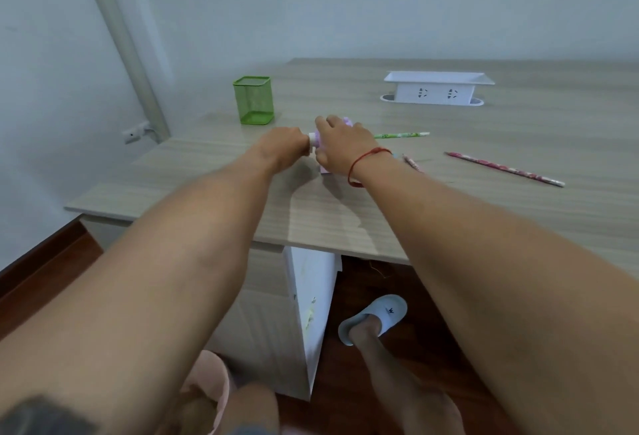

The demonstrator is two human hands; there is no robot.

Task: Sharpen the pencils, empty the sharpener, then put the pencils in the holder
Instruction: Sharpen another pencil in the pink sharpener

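Note:
A small pink and lilac sharpener [325, 170] stands on the wooden desk [311, 220], mostly covered by my right hand [340, 144], which grips its body from above. My left hand [287, 146] is curled round the white crank end [313, 139] on the sharpener's left side. A green pencil [401, 135] pokes out to the right from behind my right hand; whether it sits in the sharpener is hidden. A pink patterned pencil [505, 168] lies farther right. Another pencil [413, 162] shows just beyond my right wrist. The green mesh holder [254, 101] stands behind my left hand.
A white socket box [437, 87] sits at the back right of the desk. Under the desk's front edge are a white panel [311, 313], a pink bin [212, 376] and my foot in a white slipper [377, 317].

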